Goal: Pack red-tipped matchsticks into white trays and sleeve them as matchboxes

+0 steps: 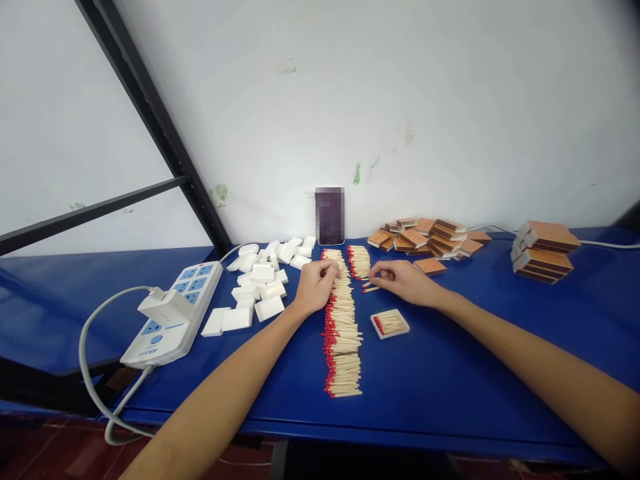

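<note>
A long row of red-tipped matchsticks [343, 340] runs from the wall side towards the front of the blue table. My left hand [316, 288] rests over the upper part of this row, fingers curled together; whatever is in them is hidden. To its right, my right hand [403, 280] pinches at a few matchsticks [369, 287] just above the table. A shorter group of matchsticks [358, 262] lies beyond these fingertips. Below my right hand sits a white matchbox tray [403, 331] holding several matchsticks, red heads to the left.
White matchbox trays [270, 307] are piled on the left beside a power strip [200, 313] with a plugged-in adapter. Orange-brown matchbox sleeves [414, 238] lie heaped at the back right. Stacked matchboxes [545, 250] stand farther right. A phone [331, 217] leans against the wall.
</note>
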Tool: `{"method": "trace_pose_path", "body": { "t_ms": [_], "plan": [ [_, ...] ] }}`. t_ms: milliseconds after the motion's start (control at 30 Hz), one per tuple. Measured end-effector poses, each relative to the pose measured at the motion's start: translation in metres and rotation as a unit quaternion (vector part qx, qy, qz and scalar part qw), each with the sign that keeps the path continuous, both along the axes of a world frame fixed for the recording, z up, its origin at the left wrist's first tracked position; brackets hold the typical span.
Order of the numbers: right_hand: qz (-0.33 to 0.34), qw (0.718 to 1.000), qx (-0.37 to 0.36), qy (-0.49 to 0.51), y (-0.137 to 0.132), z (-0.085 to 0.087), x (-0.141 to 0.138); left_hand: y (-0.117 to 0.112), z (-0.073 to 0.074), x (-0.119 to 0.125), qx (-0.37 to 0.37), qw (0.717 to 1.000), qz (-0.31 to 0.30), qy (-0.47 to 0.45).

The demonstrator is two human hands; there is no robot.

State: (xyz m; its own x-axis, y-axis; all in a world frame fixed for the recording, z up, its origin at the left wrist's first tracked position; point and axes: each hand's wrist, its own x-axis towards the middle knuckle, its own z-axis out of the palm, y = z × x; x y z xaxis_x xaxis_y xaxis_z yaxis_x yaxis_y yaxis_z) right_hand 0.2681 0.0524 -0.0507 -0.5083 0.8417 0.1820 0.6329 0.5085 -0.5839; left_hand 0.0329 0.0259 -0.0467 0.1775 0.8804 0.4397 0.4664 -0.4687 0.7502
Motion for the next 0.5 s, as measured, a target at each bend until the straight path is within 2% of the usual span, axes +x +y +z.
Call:
{"method": "trace_pose_path", "body": {
  "t_ms": [500],
  "plan": [
    [-0.010,1.000,0.017,0.019,0.0003,-0.0022,-0.0007,0.0013,-0.0012,-0.0008,0.003,1.000,0.001,0.002]
  ]
}}
